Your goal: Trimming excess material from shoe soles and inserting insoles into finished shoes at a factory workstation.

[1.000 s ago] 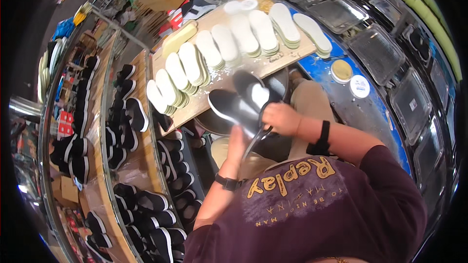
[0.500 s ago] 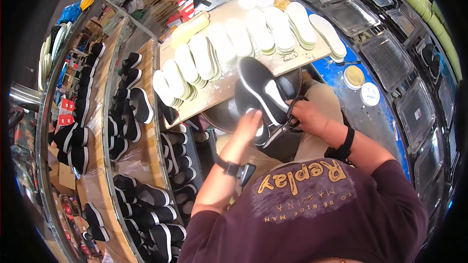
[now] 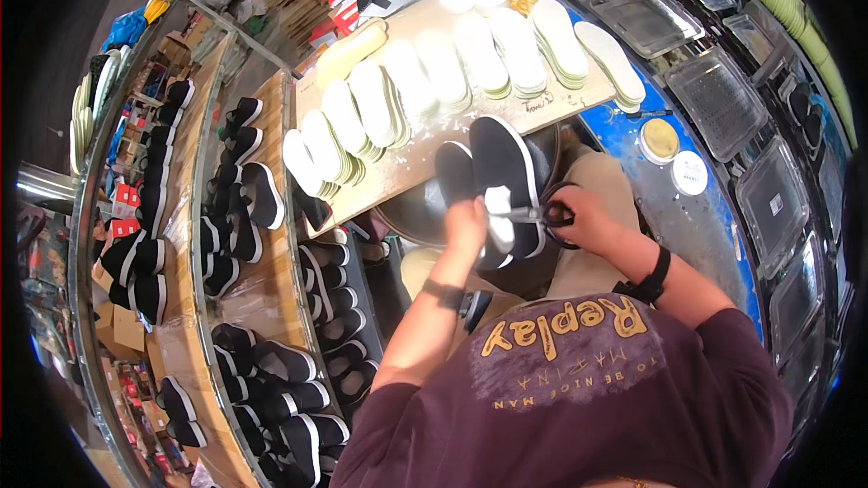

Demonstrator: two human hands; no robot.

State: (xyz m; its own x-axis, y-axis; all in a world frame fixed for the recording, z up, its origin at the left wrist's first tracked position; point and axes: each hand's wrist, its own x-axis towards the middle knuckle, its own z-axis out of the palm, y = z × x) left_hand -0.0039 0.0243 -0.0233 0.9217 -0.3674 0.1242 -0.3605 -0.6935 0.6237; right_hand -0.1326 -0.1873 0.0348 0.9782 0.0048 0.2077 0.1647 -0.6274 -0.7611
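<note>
Over my lap is a pair of black shoes with white sole edges (image 3: 500, 154), lying side by side with toes pointing away from me. My left hand (image 3: 467, 224) is closed on the near end of the pair, on its left side. A white piece (image 3: 498, 201) shows at the shoe openings. My right hand (image 3: 583, 217) is wrapped round the black handles of a pair of scissors (image 3: 553, 213). The scissor blades point left across the shoes and reach the white piece; whether they touch it I cannot tell.
Beyond the shoes, a board (image 3: 425, 146) bears several stacks of pale insoles (image 3: 440, 68). A round dark basin (image 3: 411, 212) sits under its near edge. Racks of black shoes (image 3: 262, 194) stand left. On the right are a blue bench (image 3: 701, 226), round tubs (image 3: 659, 140) and clear plastic trays (image 3: 719, 108).
The shoes have turned from tilted, partly sole-edge on, to tops up. The scissors have swung to point left across them. Both hands have shifted slightly.
</note>
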